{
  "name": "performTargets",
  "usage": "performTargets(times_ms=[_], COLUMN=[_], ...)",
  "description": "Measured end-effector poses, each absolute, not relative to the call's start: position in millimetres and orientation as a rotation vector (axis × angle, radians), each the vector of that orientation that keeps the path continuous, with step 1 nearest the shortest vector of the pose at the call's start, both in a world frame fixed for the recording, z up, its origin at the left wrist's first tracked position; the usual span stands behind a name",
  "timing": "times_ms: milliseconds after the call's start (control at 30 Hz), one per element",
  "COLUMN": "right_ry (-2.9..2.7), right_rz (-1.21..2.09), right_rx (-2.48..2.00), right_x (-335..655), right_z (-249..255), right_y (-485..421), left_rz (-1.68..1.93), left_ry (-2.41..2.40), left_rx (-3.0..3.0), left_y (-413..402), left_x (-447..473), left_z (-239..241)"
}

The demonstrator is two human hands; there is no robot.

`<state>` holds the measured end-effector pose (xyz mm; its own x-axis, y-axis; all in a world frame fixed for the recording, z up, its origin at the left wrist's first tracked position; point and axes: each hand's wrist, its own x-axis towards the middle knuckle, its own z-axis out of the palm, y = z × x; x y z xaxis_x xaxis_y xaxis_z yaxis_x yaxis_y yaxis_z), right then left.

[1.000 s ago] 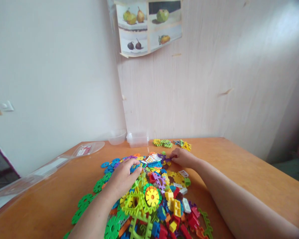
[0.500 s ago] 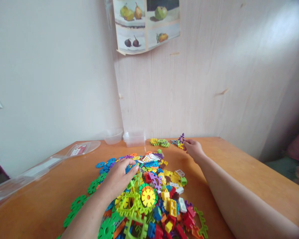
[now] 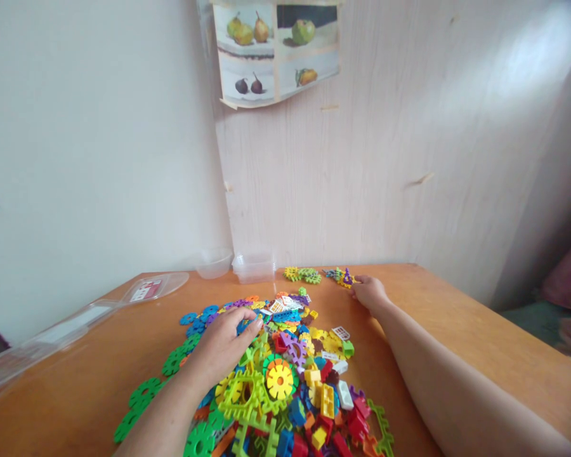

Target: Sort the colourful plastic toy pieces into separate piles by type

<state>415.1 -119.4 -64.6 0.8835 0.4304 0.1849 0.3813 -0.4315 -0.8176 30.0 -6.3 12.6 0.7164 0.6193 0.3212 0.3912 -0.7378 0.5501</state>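
Note:
My right hand [image 3: 370, 294] is at the far side of the table, its fingertips pinched at the edge of a purple triangular toy piece [image 3: 347, 277]. That piece sits low over a yellow notched piece [image 3: 343, 284] in a small group of parts. Whether it rests fully on them I cannot tell. My left hand [image 3: 233, 329] is over the left side of a heap of plastic building pieces, thumb and fingers apart and curved. Nothing shows in it. Close by are a purple gear-shaped piece [image 3: 294, 348] and a yellow disc [image 3: 280, 379].
Yellow and green gear-like pieces [image 3: 309, 275] lie left of my right hand. A clear round bowl [image 3: 214, 263] and clear rectangular tubs [image 3: 254, 269] stand against the wall. Clear lids [image 3: 158, 287] lie along the left edge. Green discs [image 3: 144, 392] spread left of the heap.
My right hand has brought the upright purple triangular piece down onto the small group of parts. The left hand has stayed over the heap. The view has shifted slightly.

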Motion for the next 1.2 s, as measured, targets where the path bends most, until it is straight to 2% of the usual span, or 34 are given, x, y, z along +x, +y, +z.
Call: performTargets(times_ms=[233, 367, 633, 800, 1200], right_ry=[-0.582, -0.784, -1.573, -1.774, -1.536], right_rz=[-0.105, -0.171, -0.008, 0.064, 0.262], right_rx=[-2.169, -2.167, -2.050, -2.054, -1.912], right_x=[396.7, 365.2, 306.3, 297.4, 279.0], right_z=[-49.3, -39.1, -39.8, -35.3, -29.2], right_y=[-125.6, -116.2, -100.5, -103.5, -99.8], left_rz=[0.703, 0.737, 0.703, 0.691, 0.701], left_ry=[0.769, 0.759, 0.753, 0.744, 0.726], left_rx=[2.449, 2.442, 2.439, 2.444, 2.475], left_y=[-6.8, -6.0, -11.0, -11.2, -9.2], left_x=[30.2, 30.9, 30.1, 30.4, 29.6], left_z=[12.1, 9.8, 16.2, 17.0, 15.4])
